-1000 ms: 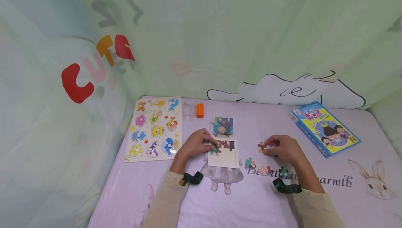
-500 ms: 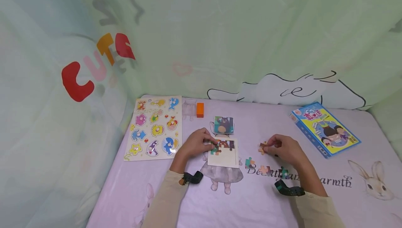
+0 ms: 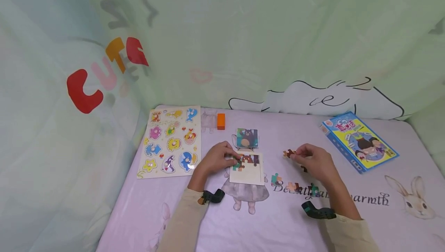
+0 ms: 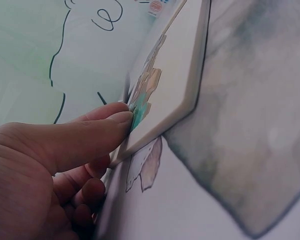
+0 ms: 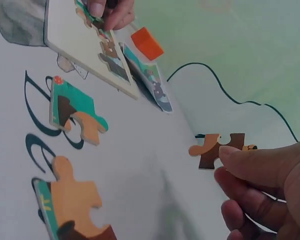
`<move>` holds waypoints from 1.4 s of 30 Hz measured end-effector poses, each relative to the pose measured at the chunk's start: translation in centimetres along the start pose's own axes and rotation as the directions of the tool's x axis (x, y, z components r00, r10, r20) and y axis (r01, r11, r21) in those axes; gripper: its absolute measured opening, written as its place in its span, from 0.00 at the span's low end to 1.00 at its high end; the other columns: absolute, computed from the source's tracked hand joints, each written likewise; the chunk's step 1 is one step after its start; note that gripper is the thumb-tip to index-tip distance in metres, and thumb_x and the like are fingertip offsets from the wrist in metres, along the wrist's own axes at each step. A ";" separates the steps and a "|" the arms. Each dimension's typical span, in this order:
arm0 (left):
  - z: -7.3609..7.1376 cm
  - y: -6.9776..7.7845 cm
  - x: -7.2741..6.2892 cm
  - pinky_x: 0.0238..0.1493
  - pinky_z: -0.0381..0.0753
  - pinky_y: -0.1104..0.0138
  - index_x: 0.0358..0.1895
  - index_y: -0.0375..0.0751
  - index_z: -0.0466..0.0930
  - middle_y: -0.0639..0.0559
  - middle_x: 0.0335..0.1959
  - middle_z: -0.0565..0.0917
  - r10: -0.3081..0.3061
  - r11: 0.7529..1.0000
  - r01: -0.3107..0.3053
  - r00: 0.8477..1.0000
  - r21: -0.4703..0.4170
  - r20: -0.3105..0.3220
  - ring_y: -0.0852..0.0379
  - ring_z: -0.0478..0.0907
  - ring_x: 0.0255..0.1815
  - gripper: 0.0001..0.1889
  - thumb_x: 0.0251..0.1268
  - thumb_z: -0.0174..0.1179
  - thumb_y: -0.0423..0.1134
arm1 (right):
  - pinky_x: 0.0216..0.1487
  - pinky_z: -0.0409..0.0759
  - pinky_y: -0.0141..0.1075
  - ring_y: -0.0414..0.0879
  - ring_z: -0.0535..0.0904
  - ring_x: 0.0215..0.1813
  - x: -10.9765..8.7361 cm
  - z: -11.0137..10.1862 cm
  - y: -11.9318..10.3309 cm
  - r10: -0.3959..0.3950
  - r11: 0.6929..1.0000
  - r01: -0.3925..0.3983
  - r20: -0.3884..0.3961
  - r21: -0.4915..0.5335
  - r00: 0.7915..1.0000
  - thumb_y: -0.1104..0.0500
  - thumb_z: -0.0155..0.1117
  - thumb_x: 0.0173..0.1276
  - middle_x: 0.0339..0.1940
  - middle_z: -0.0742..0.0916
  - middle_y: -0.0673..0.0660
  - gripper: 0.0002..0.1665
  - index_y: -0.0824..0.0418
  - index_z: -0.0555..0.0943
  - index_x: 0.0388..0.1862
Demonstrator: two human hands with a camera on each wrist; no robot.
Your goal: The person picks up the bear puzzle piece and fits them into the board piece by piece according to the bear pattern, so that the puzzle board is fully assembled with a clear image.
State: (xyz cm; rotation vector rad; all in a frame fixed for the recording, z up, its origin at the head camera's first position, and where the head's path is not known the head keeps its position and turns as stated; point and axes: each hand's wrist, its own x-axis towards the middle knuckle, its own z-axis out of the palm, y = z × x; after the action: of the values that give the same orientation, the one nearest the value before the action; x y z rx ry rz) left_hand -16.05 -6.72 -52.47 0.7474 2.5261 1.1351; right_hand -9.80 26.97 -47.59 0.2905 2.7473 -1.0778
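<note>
My right hand (image 3: 314, 163) pinches an orange-and-brown puzzle piece (image 5: 207, 155) between thumb and fingertips, held up off the table in the right wrist view. My left hand (image 3: 219, 160) is at the left side of a cream puzzle board (image 3: 246, 178). Its thumb and index tips close on a green puzzle piece (image 4: 140, 111) in the board, while the other fingers curl beside the board's edge. Joined pieces showing a brown bear's head (image 3: 247, 159) fill the board's upper part. Between the board and my right hand lie a green-and-orange piece (image 3: 276, 180) and an orange piece (image 3: 293, 187).
A dark green piece (image 3: 314, 191) lies near my right wrist and a dark piece (image 3: 304, 169) under my right hand. Behind the board sits a bear picture card (image 3: 247, 138), with an orange block (image 3: 221, 121) farther back. A sea-animal board (image 3: 172, 144) lies left, a blue-yellow box (image 3: 360, 142) right.
My right hand has raised its puzzle piece a little away from me and turned it. The dark piece under that hand shows more now. My left hand has stayed on the board.
</note>
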 end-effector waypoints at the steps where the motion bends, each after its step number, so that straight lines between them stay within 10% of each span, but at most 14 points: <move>1: 0.0 0.0 0.0 0.46 0.70 0.68 0.46 0.48 0.92 0.56 0.39 0.78 -0.001 1.000 0.001 1.000 0.001 0.002 0.61 0.72 0.41 0.10 0.63 0.71 0.37 | 0.36 0.77 0.35 0.54 0.75 0.47 -0.1 0.1 -0.1 -0.007 1.000 0.007 -0.008 0.011 1.000 0.46 0.70 0.69 0.49 0.85 0.63 0.19 0.58 0.80 0.47; 42: 0.1 -0.2 0.1 0.47 0.70 0.67 0.46 0.49 0.92 0.55 0.40 0.79 0.001 1.000 -0.001 1.000 0.022 0.009 0.60 0.72 0.41 0.10 0.63 0.70 0.38 | 0.43 0.81 0.35 0.51 0.84 0.47 -0.7 5.0 -3.5 -0.173 0.977 0.162 0.074 0.136 0.982 0.55 0.67 0.73 0.45 0.87 0.56 0.15 0.55 0.84 0.57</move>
State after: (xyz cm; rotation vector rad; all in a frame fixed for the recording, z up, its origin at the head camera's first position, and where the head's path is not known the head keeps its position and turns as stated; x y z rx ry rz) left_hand -16.15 -6.68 -52.68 0.7579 2.5350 1.1044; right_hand -9.55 20.94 -48.77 0.0278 2.6702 -1.2813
